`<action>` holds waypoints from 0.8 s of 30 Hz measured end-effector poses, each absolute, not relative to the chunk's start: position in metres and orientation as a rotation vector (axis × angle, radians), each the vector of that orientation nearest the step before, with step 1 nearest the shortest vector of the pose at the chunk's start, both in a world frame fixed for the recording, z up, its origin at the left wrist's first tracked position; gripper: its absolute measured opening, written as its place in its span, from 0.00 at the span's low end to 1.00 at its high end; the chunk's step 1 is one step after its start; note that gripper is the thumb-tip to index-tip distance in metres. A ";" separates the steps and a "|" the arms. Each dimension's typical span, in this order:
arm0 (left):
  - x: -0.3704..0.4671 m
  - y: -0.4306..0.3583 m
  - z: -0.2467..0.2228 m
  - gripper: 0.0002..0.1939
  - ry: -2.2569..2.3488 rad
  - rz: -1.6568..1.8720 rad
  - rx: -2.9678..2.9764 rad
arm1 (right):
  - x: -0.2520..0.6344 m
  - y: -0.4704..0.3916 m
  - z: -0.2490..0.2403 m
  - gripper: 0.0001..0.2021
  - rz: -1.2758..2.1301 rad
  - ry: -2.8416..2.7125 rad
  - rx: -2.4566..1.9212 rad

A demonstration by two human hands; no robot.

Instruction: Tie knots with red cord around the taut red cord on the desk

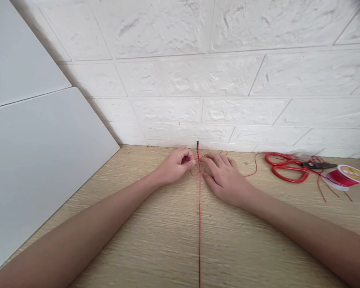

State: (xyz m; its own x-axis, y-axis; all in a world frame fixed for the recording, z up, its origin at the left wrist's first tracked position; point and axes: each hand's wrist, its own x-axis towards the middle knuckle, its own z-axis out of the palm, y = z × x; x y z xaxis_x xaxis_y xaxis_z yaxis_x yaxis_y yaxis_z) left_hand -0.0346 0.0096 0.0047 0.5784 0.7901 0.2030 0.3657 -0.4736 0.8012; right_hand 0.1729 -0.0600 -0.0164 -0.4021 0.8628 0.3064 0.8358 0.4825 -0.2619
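Observation:
A taut red cord (199, 224) runs from a small dark peg (197, 143) at the foot of the wall straight toward me. Its far stretch near the peg looks twisted or knotted. Thin loops of red cord lie across it between my hands. On the left side, my left hand (180, 165) has thumb and forefinger pinched together on the thin cord's loop. Just right of the taut cord, my right hand (225, 176) rests low over the table with fingers apart, its forefinger and thumb tips beside the loops.
Red-handled scissors (291, 168) lie at the right, next to a spool of red cord (345, 177) and several loose cord ends. A white brick-patterned wall (180, 80) bounds the wooden table (156, 240) at the back. White panels (48, 160) stand on the left.

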 end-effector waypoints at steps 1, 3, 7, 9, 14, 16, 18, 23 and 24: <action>-0.035 0.011 0.004 0.09 0.914 0.780 2.022 | 0.173 -0.060 -0.016 0.19 0.094 -2.335 -1.416; -0.036 0.015 0.002 0.11 0.897 0.868 1.876 | 0.173 -0.060 -0.016 0.19 0.095 -2.335 -1.415; -0.037 0.022 -0.001 0.14 0.846 1.022 1.483 | 0.173 -0.059 -0.017 0.18 0.093 -2.342 -1.405; -0.037 0.024 -0.001 0.14 0.814 1.052 1.337 | 0.173 -0.059 -0.016 0.17 0.092 -2.349 -1.402; -0.037 0.028 -0.001 0.14 0.800 1.091 1.249 | 0.173 -0.059 -0.016 0.18 0.101 -2.358 -1.418; -0.038 0.028 0.000 0.14 0.821 1.082 1.247 | 0.173 -0.060 -0.016 0.18 0.103 -2.359 -1.425; -0.038 0.027 0.001 0.15 0.853 1.063 1.233 | 0.173 -0.060 -0.016 0.19 0.100 -2.361 -1.427; -0.036 0.027 -0.003 0.11 1.133 1.257 1.206 | 0.174 -0.059 -0.018 0.19 0.092 -2.358 -1.423; -0.035 0.026 -0.005 0.10 1.229 1.342 1.235 | 0.174 -0.059 -0.018 0.19 0.092 -2.355 -1.425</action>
State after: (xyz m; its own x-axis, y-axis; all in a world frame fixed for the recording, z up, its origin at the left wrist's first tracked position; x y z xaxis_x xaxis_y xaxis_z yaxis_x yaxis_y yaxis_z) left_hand -0.0351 0.0263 -0.0046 -0.0871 0.9920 0.0918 0.0045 -0.0917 0.9958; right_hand 0.1745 -0.0586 -0.0183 -0.4102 0.8648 0.2895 0.8396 0.4821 -0.2503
